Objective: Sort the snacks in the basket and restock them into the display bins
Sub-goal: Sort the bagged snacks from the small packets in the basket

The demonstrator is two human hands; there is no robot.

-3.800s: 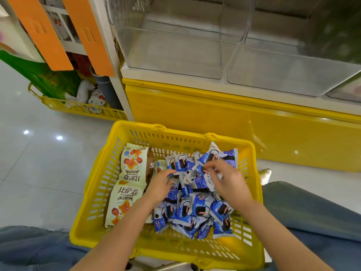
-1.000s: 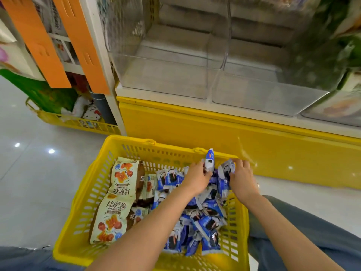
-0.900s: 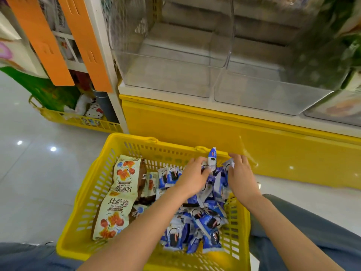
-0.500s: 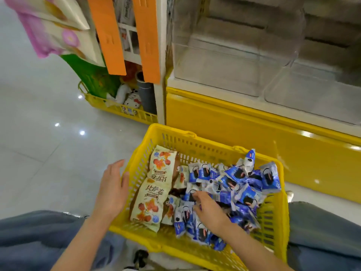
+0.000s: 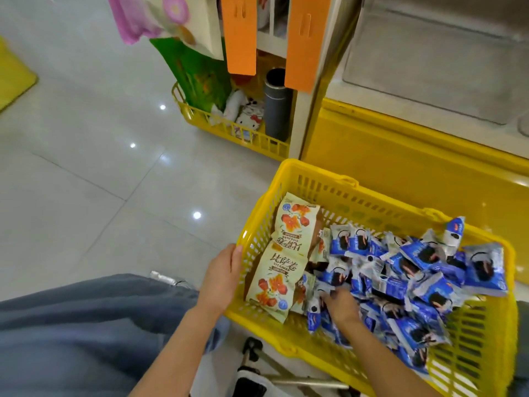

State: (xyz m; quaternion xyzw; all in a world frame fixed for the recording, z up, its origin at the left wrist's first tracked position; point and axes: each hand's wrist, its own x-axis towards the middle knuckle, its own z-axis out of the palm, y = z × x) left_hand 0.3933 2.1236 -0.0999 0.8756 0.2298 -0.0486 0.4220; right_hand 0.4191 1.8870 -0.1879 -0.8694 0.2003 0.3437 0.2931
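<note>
A yellow plastic basket (image 5: pixel 372 203) holds a heap of small blue snack packets (image 5: pixel 423 267) on its right side. Two larger cream packets with orange pictures (image 5: pixel 282 270) lie along its left wall. My left hand (image 5: pixel 221 277) rests outside the basket's left wall, its straight fingers touching the rim. My right hand (image 5: pixel 340 306) reaches into the near left part of the blue heap. Its fingertips are buried among the packets, so a grip does not show. A clear display bin (image 5: pixel 429 67) stands above, on the yellow cabinet (image 5: pixel 400 156).
A second yellow basket (image 5: pixel 229 133) with plush toys and a grey cylinder (image 5: pixel 276 104) stands on the tiled floor to the left of the cabinet. Two orange tags (image 5: pixel 239 32) hang above it. My knee in grey-blue trousers (image 5: pixel 71 325) is at the lower left. A metal frame (image 5: pixel 286 379) shows below the basket.
My view has swung left. My left hand came out of the blue heap and went to the basket's left rim. My right hand moved from the far edge down into the near packets.
</note>
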